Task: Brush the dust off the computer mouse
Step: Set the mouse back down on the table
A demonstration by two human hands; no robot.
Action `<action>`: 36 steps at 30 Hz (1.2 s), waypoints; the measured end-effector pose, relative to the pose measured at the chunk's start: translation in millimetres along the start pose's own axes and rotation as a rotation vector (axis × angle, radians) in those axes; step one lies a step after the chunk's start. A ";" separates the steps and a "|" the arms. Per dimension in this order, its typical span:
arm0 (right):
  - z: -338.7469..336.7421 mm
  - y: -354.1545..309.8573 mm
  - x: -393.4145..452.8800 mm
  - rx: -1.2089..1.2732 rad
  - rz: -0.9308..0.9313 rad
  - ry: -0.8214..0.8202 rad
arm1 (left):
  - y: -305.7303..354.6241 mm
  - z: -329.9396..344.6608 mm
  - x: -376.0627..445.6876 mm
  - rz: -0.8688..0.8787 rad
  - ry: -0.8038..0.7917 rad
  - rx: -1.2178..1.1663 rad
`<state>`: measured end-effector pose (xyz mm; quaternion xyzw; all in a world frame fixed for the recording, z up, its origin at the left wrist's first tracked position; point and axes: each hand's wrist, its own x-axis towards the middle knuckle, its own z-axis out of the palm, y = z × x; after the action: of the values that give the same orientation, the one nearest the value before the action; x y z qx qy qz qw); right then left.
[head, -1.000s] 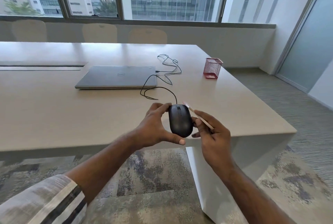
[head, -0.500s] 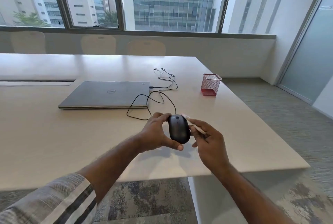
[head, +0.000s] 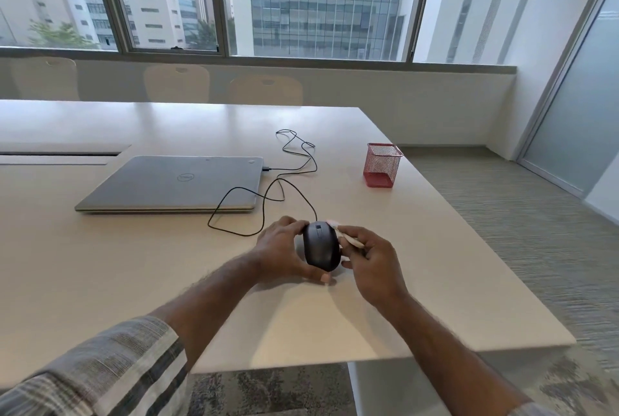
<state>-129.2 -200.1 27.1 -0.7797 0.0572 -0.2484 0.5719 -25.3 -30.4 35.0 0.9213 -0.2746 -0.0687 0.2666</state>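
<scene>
A black wired computer mouse (head: 321,248) is held just above the table, tilted up with its top facing me. My left hand (head: 279,251) grips it from the left, thumb under its near end. My right hand (head: 371,258) holds a thin pale brush (head: 348,238) whose tip lies against the mouse's upper right side. The brush handle is mostly hidden in my fingers. The mouse's black cable (head: 268,196) loops over the table to the laptop.
A closed grey laptop (head: 174,182) lies to the left behind the mouse. A red mesh pen holder (head: 382,165) stands at the back right near the table edge (head: 469,268). Chairs stand along the far side under the windows.
Both hands with the mouse and brush have moved forward from over the table's front edge to above the tabletop. The brush tip has closed in on the mouse's right side.
</scene>
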 end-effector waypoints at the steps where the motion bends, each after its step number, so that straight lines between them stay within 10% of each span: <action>1: -0.1 2.8 -0.6 -0.007 0.000 -0.007 | -2.4 2.0 -0.3 0.002 0.000 -0.001; 15: -7.7 5.1 -1.0 -0.170 -0.055 -0.006 | -20.0 9.7 -3.8 0.069 0.033 0.061; 22: -32.8 -8.5 39.9 -0.135 -0.087 0.141 | -39.1 -5.6 -2.0 0.138 0.580 0.071; 36: -68.8 -38.4 156.2 -0.244 -0.126 0.310 | -55.4 2.0 15.5 -0.167 0.239 0.305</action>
<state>-31.9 -304.8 128.0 -0.7976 0.1255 -0.3919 0.4409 13.2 -0.6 4.3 0.9721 -0.1710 0.0613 0.1483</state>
